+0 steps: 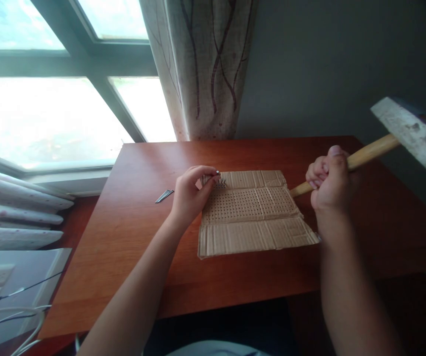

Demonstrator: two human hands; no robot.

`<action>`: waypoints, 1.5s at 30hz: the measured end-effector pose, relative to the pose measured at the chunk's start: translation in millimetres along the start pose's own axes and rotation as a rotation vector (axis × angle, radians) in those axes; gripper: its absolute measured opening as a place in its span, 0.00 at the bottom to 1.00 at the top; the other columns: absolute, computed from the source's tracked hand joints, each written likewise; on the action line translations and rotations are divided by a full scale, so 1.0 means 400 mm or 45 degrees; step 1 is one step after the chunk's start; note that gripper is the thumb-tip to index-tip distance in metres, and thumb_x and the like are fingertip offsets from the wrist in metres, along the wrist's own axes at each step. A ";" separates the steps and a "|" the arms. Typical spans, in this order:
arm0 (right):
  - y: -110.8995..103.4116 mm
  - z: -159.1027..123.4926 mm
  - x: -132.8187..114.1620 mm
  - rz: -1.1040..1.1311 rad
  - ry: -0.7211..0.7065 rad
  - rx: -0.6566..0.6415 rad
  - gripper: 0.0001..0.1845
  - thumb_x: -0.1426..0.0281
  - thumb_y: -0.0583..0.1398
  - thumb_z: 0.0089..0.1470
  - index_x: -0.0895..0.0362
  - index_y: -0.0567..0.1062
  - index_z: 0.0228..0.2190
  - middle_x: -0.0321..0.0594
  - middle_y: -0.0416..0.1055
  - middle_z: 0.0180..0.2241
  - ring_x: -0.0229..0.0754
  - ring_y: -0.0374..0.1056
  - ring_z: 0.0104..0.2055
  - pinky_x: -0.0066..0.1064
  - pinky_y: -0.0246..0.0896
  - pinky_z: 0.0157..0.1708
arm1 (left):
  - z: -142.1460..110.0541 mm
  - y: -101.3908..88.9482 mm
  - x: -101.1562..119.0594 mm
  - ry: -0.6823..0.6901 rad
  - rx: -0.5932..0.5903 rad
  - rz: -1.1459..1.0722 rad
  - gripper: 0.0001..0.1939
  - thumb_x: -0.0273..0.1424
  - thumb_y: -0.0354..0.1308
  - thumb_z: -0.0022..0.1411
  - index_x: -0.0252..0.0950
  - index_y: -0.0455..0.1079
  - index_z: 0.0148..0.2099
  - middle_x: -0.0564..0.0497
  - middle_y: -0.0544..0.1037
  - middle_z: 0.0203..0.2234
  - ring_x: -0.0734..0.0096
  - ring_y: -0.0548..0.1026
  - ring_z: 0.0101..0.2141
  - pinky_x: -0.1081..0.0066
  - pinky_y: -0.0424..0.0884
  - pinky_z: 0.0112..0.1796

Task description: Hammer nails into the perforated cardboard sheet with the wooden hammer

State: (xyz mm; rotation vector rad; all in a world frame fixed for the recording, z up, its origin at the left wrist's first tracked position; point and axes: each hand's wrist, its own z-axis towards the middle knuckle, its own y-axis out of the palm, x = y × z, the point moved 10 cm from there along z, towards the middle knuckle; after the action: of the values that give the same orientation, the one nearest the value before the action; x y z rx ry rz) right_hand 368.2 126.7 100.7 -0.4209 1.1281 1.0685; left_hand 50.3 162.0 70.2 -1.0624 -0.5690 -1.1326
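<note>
Left hand (192, 192): grasping, thumb and index pinched on a thin metal nail with a small bright round head (217, 172); back of hand up, forearm slanting in from lower left.
Nail in pinch: at the far-left corner of the board, head poking just above the fingertips. Lower shank hidden by the fingers.
Right hand (329, 178): clenched round the hammer handle, thumb uppermost, fist raised right of the board; forearm rises steeply from lower right, slightly blurred.
Hammer, grey steel head on a pale wooden handle (374, 151): handle slants up to the right, head high at far right—well apart from the nail. Butt end sticks out below the fist, near the board's right edge; contact—can't tell.
Board, creased brown corrugated cardboard with a grid of small dark holes (250, 237): flat on the reddish-brown wooden table (138, 277).
Standing nails, short dark cluster (221, 183): in the board, just beside the left fingertips.
Spare nails, loose silvery bundle (164, 196): on the table, left of the left hand.
</note>
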 end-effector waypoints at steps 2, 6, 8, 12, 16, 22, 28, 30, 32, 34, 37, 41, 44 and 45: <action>0.002 -0.002 -0.001 -0.012 0.001 -0.008 0.27 0.58 0.62 0.57 0.51 0.56 0.15 0.28 0.45 0.12 0.31 0.40 0.12 0.31 0.30 0.12 | 0.000 0.000 0.001 0.010 0.001 -0.003 0.05 0.31 0.62 0.61 0.37 0.77 0.38 0.49 0.82 0.35 0.65 0.79 0.38 0.66 0.73 0.45; 0.007 -0.006 -0.002 -0.020 0.023 -0.025 0.27 0.60 0.62 0.58 0.51 0.55 0.16 0.28 0.46 0.13 0.31 0.41 0.13 0.31 0.31 0.13 | 0.001 0.000 0.000 0.009 0.012 0.010 0.05 0.31 0.61 0.62 0.36 0.77 0.38 0.49 0.83 0.35 0.67 0.78 0.37 0.67 0.73 0.42; 0.007 -0.007 -0.003 -0.022 0.025 -0.022 0.27 0.60 0.62 0.58 0.52 0.54 0.16 0.27 0.46 0.13 0.30 0.41 0.13 0.31 0.32 0.13 | 0.001 0.000 0.002 0.015 0.010 0.038 0.05 0.31 0.61 0.62 0.36 0.78 0.38 0.49 0.83 0.35 0.67 0.78 0.36 0.67 0.72 0.42; 0.007 -0.005 -0.004 -0.042 0.015 -0.026 0.28 0.58 0.61 0.59 0.52 0.53 0.16 0.26 0.45 0.12 0.30 0.41 0.12 0.29 0.32 0.12 | 0.002 0.003 0.016 0.058 -0.004 0.093 0.05 0.32 0.62 0.62 0.37 0.78 0.38 0.50 0.83 0.33 0.68 0.78 0.34 0.68 0.72 0.40; 0.016 -0.003 -0.003 -0.054 0.008 -0.095 0.28 0.57 0.61 0.59 0.52 0.53 0.17 0.26 0.46 0.13 0.30 0.42 0.12 0.28 0.34 0.12 | 0.001 0.009 0.025 0.080 -0.025 0.121 0.05 0.31 0.61 0.63 0.37 0.78 0.37 0.51 0.83 0.31 0.70 0.76 0.30 0.69 0.71 0.38; 0.057 -0.007 0.010 -0.130 0.063 -0.253 0.29 0.52 0.61 0.59 0.53 0.56 0.17 0.26 0.48 0.13 0.30 0.43 0.13 0.28 0.37 0.14 | -0.004 0.004 0.021 0.080 0.017 0.127 0.04 0.30 0.62 0.62 0.37 0.78 0.37 0.51 0.83 0.31 0.70 0.76 0.30 0.69 0.71 0.36; 0.104 -0.024 0.017 -0.577 0.198 -0.537 0.24 0.50 0.60 0.59 0.52 0.61 0.22 0.28 0.54 0.17 0.33 0.50 0.16 0.29 0.43 0.16 | -0.007 0.007 0.010 0.076 0.021 0.139 0.03 0.29 0.62 0.61 0.37 0.78 0.36 0.51 0.83 0.31 0.69 0.77 0.30 0.68 0.72 0.37; 0.127 -0.029 -0.008 -0.880 0.133 -0.661 0.22 0.51 0.61 0.59 0.52 0.64 0.25 0.30 0.59 0.19 0.35 0.55 0.19 0.30 0.48 0.19 | -0.007 0.006 0.007 0.076 0.034 0.144 0.03 0.29 0.62 0.61 0.37 0.78 0.37 0.50 0.83 0.31 0.68 0.77 0.31 0.67 0.73 0.37; 0.166 -0.043 -0.027 -1.140 0.077 -0.852 0.20 0.52 0.61 0.59 0.52 0.66 0.26 0.31 0.62 0.20 0.36 0.58 0.22 0.31 0.49 0.22 | -0.007 0.004 0.008 0.080 0.045 0.155 0.03 0.28 0.62 0.61 0.37 0.78 0.37 0.50 0.82 0.32 0.67 0.77 0.33 0.66 0.73 0.39; 0.207 -0.061 -0.042 -1.270 0.049 -1.021 0.20 0.54 0.59 0.61 0.53 0.66 0.24 0.31 0.61 0.18 0.36 0.57 0.21 0.32 0.48 0.24 | -0.007 0.001 0.010 0.083 0.054 0.171 0.03 0.27 0.63 0.61 0.37 0.78 0.37 0.49 0.82 0.33 0.66 0.78 0.34 0.65 0.74 0.40; 0.267 -0.087 -0.064 -1.364 -0.018 -1.201 0.21 0.56 0.57 0.63 0.53 0.64 0.22 0.31 0.59 0.18 0.36 0.56 0.21 0.32 0.46 0.25 | -0.007 -0.001 0.015 0.083 0.052 0.182 0.03 0.27 0.63 0.61 0.38 0.78 0.37 0.49 0.82 0.33 0.65 0.78 0.35 0.63 0.75 0.42; 0.323 -0.109 -0.089 -1.415 -0.086 -1.333 0.20 0.58 0.55 0.65 0.54 0.64 0.24 0.31 0.61 0.19 0.36 0.56 0.22 0.33 0.46 0.26 | -0.007 0.000 0.017 0.083 0.037 0.192 0.04 0.27 0.62 0.61 0.39 0.78 0.37 0.49 0.82 0.33 0.65 0.78 0.35 0.63 0.75 0.41; 0.345 -0.111 -0.106 -1.429 -0.128 -1.356 0.20 0.59 0.55 0.65 0.54 0.62 0.23 0.32 0.62 0.20 0.36 0.56 0.22 0.33 0.45 0.26 | -0.007 0.001 0.018 0.088 0.033 0.201 0.05 0.27 0.62 0.62 0.40 0.79 0.37 0.50 0.82 0.33 0.65 0.78 0.35 0.63 0.75 0.41; 0.349 -0.111 -0.109 -1.425 -0.128 -1.358 0.20 0.59 0.55 0.65 0.54 0.62 0.23 0.32 0.61 0.20 0.36 0.56 0.22 0.33 0.45 0.26 | -0.007 0.001 0.018 0.091 0.033 0.201 0.05 0.27 0.62 0.62 0.40 0.79 0.37 0.50 0.82 0.33 0.65 0.78 0.35 0.63 0.75 0.41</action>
State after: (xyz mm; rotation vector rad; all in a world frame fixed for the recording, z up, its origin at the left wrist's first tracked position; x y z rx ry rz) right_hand 224.4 138.7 151.4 -1.5824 0.0084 0.5489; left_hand 53.1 156.1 74.8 -1.0218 -0.4347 -1.0182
